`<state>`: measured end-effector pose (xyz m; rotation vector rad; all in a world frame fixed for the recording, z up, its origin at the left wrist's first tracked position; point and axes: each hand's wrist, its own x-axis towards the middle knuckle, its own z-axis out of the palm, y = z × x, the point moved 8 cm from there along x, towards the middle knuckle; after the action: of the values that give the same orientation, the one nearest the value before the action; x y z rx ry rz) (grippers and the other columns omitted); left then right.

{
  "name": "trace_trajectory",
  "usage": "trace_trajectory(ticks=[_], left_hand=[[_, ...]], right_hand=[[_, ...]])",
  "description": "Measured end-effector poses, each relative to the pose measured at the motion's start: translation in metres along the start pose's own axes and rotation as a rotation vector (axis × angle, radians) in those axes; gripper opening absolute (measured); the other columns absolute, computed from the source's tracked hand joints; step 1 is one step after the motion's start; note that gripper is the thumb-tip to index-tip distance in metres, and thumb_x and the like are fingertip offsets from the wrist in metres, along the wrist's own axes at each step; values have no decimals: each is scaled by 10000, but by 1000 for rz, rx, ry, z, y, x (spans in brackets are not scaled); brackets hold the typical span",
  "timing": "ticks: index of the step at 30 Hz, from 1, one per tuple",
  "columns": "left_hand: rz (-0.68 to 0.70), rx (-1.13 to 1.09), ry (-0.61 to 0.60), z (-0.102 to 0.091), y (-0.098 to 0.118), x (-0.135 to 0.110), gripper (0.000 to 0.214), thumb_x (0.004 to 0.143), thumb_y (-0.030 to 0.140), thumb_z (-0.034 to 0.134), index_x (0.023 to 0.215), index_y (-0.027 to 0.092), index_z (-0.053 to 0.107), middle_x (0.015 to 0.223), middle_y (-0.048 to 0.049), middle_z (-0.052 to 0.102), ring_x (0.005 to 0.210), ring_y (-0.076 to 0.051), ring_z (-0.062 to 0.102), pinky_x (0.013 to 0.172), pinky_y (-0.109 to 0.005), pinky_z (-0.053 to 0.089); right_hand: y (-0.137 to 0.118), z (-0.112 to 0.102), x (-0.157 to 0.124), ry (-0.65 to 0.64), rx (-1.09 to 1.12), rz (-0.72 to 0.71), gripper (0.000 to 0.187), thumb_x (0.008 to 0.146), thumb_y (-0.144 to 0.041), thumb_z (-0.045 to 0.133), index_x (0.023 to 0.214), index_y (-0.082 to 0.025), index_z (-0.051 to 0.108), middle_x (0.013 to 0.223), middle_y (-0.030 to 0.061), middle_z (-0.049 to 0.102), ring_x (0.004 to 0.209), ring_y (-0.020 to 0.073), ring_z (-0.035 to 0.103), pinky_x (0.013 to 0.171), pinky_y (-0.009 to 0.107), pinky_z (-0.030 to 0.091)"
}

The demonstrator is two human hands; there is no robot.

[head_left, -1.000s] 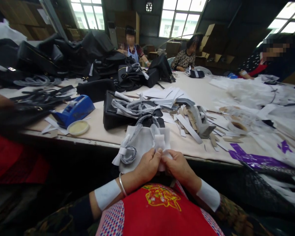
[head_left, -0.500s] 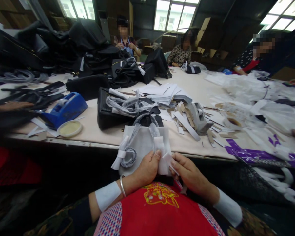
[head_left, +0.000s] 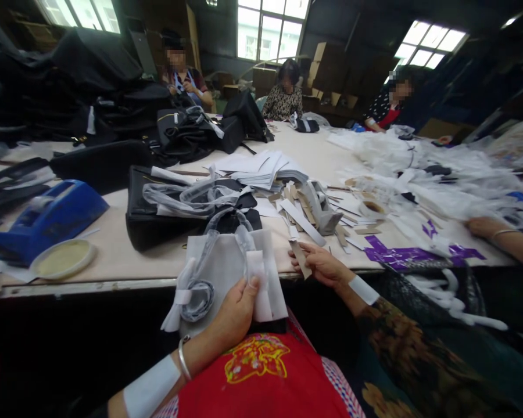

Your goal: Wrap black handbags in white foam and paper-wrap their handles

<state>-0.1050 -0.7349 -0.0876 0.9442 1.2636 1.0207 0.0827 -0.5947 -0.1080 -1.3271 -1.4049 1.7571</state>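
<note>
My left hand [head_left: 237, 307] is closed on a handbag [head_left: 220, 264] covered with white wrapping sheet, the thumb pressing a folded white flap near its right side. The bag's handles are wrapped in clear plastic, and a coiled strap [head_left: 197, 302] hangs at its left side, bound with a white band. The bag stands upright between my body and the table edge. To its right, my right hand [head_left: 325, 266] pinches a small grey-brown cardboard strip [head_left: 300, 259] over the table's front edge. Loose card strips [head_left: 303, 220] lie just beyond that hand.
Behind the bag lies a black handbag [head_left: 146, 220]. A blue tape dispenser [head_left: 56, 217] and a round shallow dish [head_left: 63, 259] are on the left; a grey tape dispenser [head_left: 320, 209] and purple tape [head_left: 401, 252] on the right. Another person's hand [head_left: 486, 227] rests at far right.
My right hand has moved away from the bag, up and right toward the card strips, with the strip still pinched. My left hand keeps its hold on the bag. The view has turned right.
</note>
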Motion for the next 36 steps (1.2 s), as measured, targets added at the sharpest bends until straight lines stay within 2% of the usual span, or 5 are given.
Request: trace_trajectory(ticks=[5, 10, 16, 26, 36], left_hand=[[10, 43, 31, -3, -1, 3, 547, 917, 643, 457, 1112, 169, 650, 909, -98, 732, 991, -296, 657, 848, -395, 518], [4, 53, 30, -3, 1, 2, 521, 933, 617, 446, 1122, 175, 647, 898, -96, 731, 1054, -300, 642, 905, -408, 505], [9, 45, 19, -2, 4, 0, 534, 936, 618, 438, 1154, 171, 632, 894, -94, 734, 1055, -302, 642, 922, -418, 498], [5, 81, 26, -4, 3, 1, 543, 932, 630, 437, 1133, 169, 641, 930, -99, 734, 1077, -306, 633, 925, -410, 494], [13, 74, 35, -3, 7, -1, 545, 919, 642, 450, 1111, 175, 656, 893, -95, 727, 1065, -311, 632, 908, -411, 503]], right_hand=[[-9, -7, 18, 53, -363, -55, 378, 732, -155, 609, 1109, -184, 617, 877, 79, 676, 724, 197, 646, 653, 335, 551], [-36, -8, 36, 149, -764, -255, 340, 765, -146, 643, 1103, -136, 679, 1161, 196, 616, 1193, 351, 496, 987, 435, 403], [-42, 17, 51, 3, -894, -399, 341, 788, -89, 581, 1067, -198, 744, 1152, 127, 644, 1106, 258, 570, 1006, 357, 386], [-36, -9, 54, 163, -230, -294, 282, 821, -393, 543, 971, -168, 624, 629, -32, 579, 420, 92, 464, 409, 218, 361], [-23, 8, 43, 81, 383, -46, 259, 658, -247, 650, 838, -232, 464, 496, -117, 409, 346, 51, 319, 363, 175, 226]])
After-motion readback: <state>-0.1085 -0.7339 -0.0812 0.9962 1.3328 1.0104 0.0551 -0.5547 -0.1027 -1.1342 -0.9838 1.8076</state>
